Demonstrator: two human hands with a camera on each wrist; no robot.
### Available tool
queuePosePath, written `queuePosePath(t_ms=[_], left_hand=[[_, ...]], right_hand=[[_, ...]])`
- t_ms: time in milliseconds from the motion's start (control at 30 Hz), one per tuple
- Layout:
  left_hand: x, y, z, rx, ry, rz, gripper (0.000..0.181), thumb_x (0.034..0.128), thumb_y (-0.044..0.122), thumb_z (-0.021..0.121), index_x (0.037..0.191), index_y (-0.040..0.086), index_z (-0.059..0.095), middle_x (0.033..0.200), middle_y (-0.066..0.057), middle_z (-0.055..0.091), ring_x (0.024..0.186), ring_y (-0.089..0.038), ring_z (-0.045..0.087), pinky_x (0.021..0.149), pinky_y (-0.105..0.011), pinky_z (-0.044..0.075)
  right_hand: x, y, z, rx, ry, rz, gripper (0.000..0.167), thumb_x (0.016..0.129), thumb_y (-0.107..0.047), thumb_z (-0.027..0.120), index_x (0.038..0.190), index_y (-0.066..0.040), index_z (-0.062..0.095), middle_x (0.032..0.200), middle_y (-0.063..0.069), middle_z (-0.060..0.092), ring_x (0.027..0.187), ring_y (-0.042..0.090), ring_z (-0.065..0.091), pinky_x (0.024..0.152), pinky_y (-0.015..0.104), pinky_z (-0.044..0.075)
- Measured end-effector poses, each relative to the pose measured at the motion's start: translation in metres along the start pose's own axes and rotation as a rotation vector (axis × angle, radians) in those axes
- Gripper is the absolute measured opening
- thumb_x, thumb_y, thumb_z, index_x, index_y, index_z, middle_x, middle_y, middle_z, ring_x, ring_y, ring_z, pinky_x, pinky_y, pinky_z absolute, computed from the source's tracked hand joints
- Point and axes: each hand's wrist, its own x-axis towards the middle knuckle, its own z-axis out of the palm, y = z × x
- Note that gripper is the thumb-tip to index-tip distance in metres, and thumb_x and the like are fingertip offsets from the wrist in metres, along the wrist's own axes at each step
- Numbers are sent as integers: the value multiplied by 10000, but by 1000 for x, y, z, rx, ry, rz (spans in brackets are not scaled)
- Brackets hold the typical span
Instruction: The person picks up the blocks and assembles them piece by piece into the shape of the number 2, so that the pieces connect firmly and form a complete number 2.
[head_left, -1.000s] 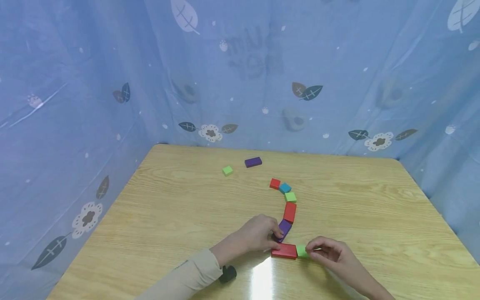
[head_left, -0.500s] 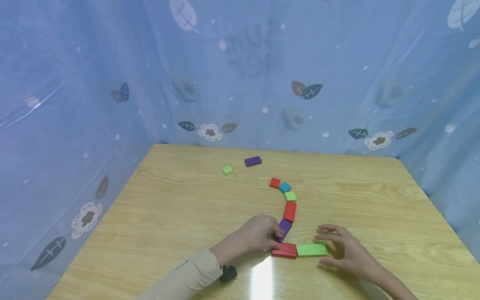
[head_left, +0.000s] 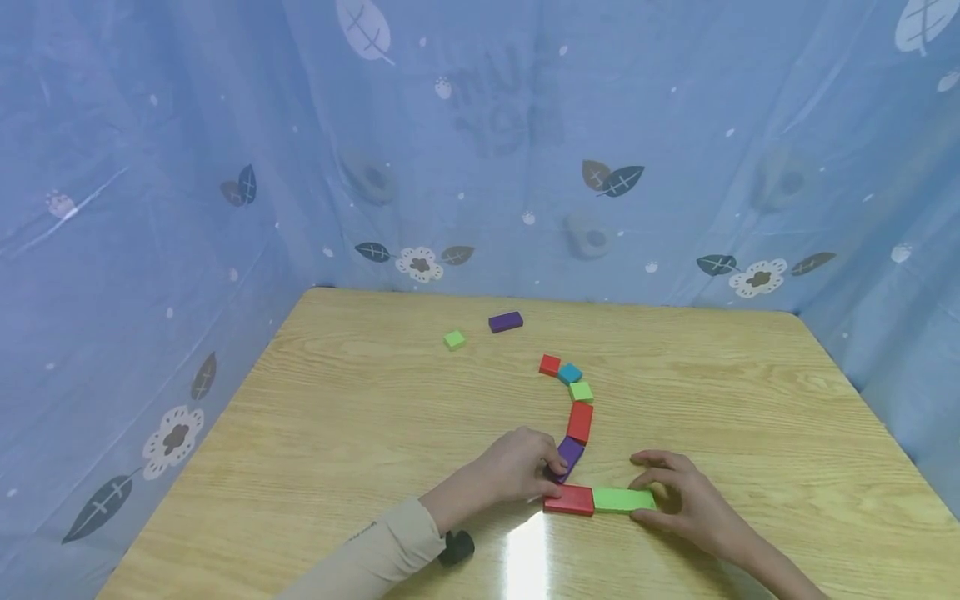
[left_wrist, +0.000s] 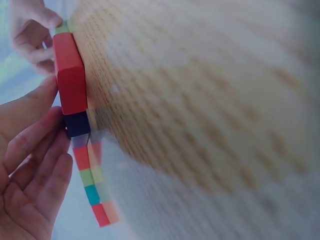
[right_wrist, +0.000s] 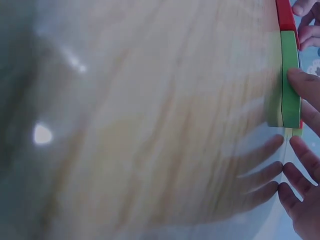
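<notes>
A curved row of flat coloured blocks lies on the wooden table. My left hand (head_left: 517, 467) rests at its near bend, the thumb touching the left end of a red block (head_left: 572, 500) and a fingertip on a purple block (head_left: 571, 452). In the left wrist view, this hand's other fingers are loosely extended beside the red block (left_wrist: 71, 75). My right hand (head_left: 686, 500) pinches the right end of a long green block (head_left: 618, 500) between thumb and index finger. That block's left end meets the red one. The right wrist view shows the thumb on the green block's side (right_wrist: 290, 90).
Beyond the purple block the row runs on through a red block (head_left: 580, 422), a small green block (head_left: 581, 392), a blue block (head_left: 570, 373) and a small red block (head_left: 550, 365). Farther back lie a loose green block (head_left: 454, 340) and purple block (head_left: 506, 322). A blue curtain (head_left: 480, 167) surrounds the table.
My right hand let go of the long green block and drew back to the right with fingers spread, then closed in on its right end. My left hand stays in place.
</notes>
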Motion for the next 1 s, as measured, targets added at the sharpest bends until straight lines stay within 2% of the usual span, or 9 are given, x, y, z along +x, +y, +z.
queuePosePath(t_ms=[400,467,533,600,633,700,833,900,1000], left_hand=[[0,1,-1,2,-2,4,256,741,273,832,962,157,774,836,118,653,700,55,490,640,-75,380],[0,1,-1,9,-2,6,256,742,277,831,963,160,774,826,119,647,687,51,478,628,-78,373],[0,1,0,18,-2,6,243,752,277,824,962,165,773,813,121,638,675,48,469,617,-83,368],[1,0,0,20,-3,3,215,774,266,808,961,167,774,800,122,630,666,44,466,607,-88,367],[1,0,0,24,-4,4,194,787,258,797,958,168,775,796,123,629,668,47,469,608,-88,369],[3,1,-1,40,-13,15,145,818,238,771,943,166,778,780,124,627,664,52,478,609,-87,375],[12,4,-11,108,-62,120,72,866,210,721,880,168,778,776,134,655,693,55,518,660,-82,402],[18,7,-21,117,-87,208,92,882,219,702,915,167,771,858,122,682,785,45,571,747,-83,420],[24,12,-39,58,-118,364,116,876,210,708,956,139,755,972,84,688,914,23,593,846,-81,406]], right_hand=[[-2,1,3,16,18,-30,311,656,-224,876,867,-333,675,1217,70,588,1129,141,466,950,51,230],[-2,3,3,39,16,-27,292,655,-220,875,856,-311,684,1264,127,566,1215,186,426,1068,212,260],[-2,5,4,82,8,-5,270,661,-216,870,845,-297,690,1320,193,525,1312,240,351,1128,464,196],[-1,7,3,133,-4,17,253,665,-208,864,840,-278,694,1358,263,475,1378,331,256,1039,702,102],[-1,8,3,158,-12,32,246,670,-206,860,840,-272,695,1371,287,451,1394,357,216,961,776,69],[-1,9,3,204,-26,61,239,678,-195,853,842,-270,696,1389,315,415,1410,365,166,943,789,-1],[-2,11,3,258,-48,97,238,685,-163,847,842,-256,695,1409,329,381,1417,351,120,941,783,-40],[-1,11,2,275,-57,106,240,683,-150,847,838,-251,694,1409,336,373,1403,436,117,937,784,-49],[0,11,2,292,-66,110,247,677,-137,848,835,-247,694,1406,344,371,1314,608,138,922,792,-50]])
